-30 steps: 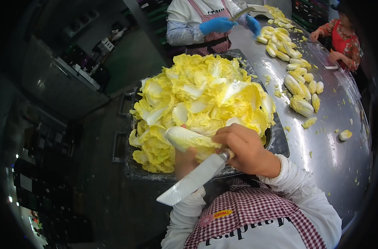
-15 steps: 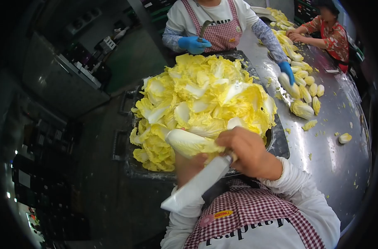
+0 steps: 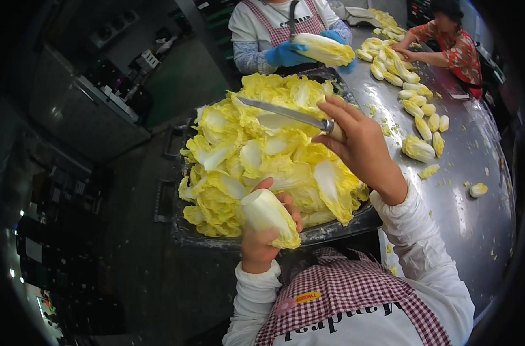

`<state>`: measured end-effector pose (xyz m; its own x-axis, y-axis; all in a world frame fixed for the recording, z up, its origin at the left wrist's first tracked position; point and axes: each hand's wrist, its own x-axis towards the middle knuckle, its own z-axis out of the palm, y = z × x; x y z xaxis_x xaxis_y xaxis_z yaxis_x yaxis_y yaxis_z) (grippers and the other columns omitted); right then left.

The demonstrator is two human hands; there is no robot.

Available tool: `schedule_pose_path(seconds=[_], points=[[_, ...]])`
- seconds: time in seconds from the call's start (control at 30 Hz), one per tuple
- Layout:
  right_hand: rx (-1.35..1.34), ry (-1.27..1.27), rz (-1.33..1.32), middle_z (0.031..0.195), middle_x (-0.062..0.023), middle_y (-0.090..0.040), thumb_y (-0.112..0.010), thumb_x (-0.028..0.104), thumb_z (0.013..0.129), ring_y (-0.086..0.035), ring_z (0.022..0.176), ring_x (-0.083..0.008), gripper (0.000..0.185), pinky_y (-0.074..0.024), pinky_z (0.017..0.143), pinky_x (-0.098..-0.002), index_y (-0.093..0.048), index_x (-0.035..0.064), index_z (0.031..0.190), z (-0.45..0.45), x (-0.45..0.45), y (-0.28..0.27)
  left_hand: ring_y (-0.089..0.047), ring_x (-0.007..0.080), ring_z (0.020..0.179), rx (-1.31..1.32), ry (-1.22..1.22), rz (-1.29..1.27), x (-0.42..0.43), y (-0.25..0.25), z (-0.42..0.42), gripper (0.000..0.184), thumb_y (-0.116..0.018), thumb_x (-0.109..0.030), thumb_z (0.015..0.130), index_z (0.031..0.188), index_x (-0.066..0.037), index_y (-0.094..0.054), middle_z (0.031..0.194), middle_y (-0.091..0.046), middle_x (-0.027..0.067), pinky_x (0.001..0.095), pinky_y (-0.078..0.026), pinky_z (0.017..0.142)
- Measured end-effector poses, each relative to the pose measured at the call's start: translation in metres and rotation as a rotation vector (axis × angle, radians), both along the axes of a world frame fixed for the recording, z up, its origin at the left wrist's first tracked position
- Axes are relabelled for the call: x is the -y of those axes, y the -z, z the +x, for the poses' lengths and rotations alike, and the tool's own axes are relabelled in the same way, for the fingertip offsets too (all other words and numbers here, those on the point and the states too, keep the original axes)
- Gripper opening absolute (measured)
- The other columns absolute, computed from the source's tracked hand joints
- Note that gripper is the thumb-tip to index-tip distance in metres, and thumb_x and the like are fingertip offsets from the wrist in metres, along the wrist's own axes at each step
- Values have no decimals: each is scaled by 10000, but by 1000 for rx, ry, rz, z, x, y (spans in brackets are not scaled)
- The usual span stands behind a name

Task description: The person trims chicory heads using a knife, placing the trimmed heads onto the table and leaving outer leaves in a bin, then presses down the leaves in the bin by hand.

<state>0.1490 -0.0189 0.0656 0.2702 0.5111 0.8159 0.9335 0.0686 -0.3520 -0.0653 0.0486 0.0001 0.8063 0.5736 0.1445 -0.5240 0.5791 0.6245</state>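
My left hand [image 3: 262,245] grips a trimmed napa cabbage [image 3: 269,216], its white base up and its yellow leaf tips toward me. In my right hand [image 3: 360,144] is a knife [image 3: 285,113] with a pale handle; the fingers curl around the handle and the blade points left. The blade is over a big heap of loose yellow cabbage leaves [image 3: 251,155], apart from the cabbage that I hold. Under the heap is a dark tub [image 3: 326,233], whose rim shows near my apron.
Across the tub a co-worker in blue gloves [image 3: 285,55] holds another napa cabbage [image 3: 326,49] and a dark-bladed tool. On the steel table [image 3: 470,230] to the right lie several small cabbages [image 3: 418,149] and leaf scraps. Another person [image 3: 456,52] works at its far side.
My right hand has swung up and away with the knife, from beside the cabbage to over the leaves. The co-worker has lifted a cabbage off the table.
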Motion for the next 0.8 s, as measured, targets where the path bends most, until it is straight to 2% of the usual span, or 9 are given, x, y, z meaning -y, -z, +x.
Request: schedule_pose_path(seconds=[0.07,0.13,0.27,0.5,0.6,0.63,0.67,0.73,0.8], points=[[19,-34,14,960,-164,-643,-758,176,739,-634,807,-323,390,-496,658,-355,-604,20,1062,-5,3,7,-584,244,839,-65,-132,122,1,-3,2,789,-660,-57,662,1372,-51,-316,1003,-572,127,374,-497,716],[-302,-216,-140,874,-163,-651,-752,188,756,-643,750,-316,334,-497,632,-349,-617,21,1013,-19,13,12,-589,217,854,-140,-262,231,1,-2,1,709,-678,-10,687,1325,-31,-370,986,-583,112,351,-503,728],[-403,-311,-297,745,-152,-638,-753,248,765,-637,658,-309,322,-492,586,-347,-627,20,953,-34,24,29,-577,157,835,-371,-527,685,-1,-4,4,548,-694,17,708,1203,0,-461,929,-590,80,292,-487,738],[-96,-390,-318,752,-120,-580,-700,182,782,-603,666,-291,277,-471,559,-351,-562,28,966,-48,46,14,-579,140,812,-569,-667,1024,-6,3,10,499,-723,42,701,1138,1,-486,910,-590,65,262,-478,753],[12,-354,-330,736,-110,-569,-689,163,787,-590,645,-293,247,-465,543,-337,-566,29,955,-52,45,16,-570,166,908,-408,-476,485,-5,15,11,421,-626,-249,866,1181,-8,-486,1004,-577,92,329,-498,774],[-225,-330,-312,748,-114,-577,-693,169,792,-597,649,-279,242,-466,545,-323,-569,25,944,-49,42,23,-567,210,932,-379,-399,294,0,2,12,531,-503,-443,913,1222,-12,-477,1054,-568,113,383,-502,791],[-461,-303,-290,761,-118,-584,-696,174,798,-603,652,-265,238,-466,547,-310,-572,22,933,-45,39,26,-567,210,932,-380,-395,290,-2,-3,15,531,-503,-443,913,1222,-12,-477,1054,-568,113,383,-502,791],[-638,-330,-341,804,-123,-611,-731,223,791,-622,687,-212,297,-477,584,-283,-584,5,928,-40,38,26,-569,249,938,-106,-159,-318,-10,-10,18,613,-462,-516,911,1257,-11,-464,1056,-573,124,414,-502,792],[-728,-467,-294,842,-116,-631,-765,260,768,-627,739,-165,372,-489,639,-267,-598,-8,964,-44,36,34,-565,243,965,-42,-126,-339,-17,2,17,655,-459,-541,907,1289,-10,-450,1051,-577,133,418,-496,810]])
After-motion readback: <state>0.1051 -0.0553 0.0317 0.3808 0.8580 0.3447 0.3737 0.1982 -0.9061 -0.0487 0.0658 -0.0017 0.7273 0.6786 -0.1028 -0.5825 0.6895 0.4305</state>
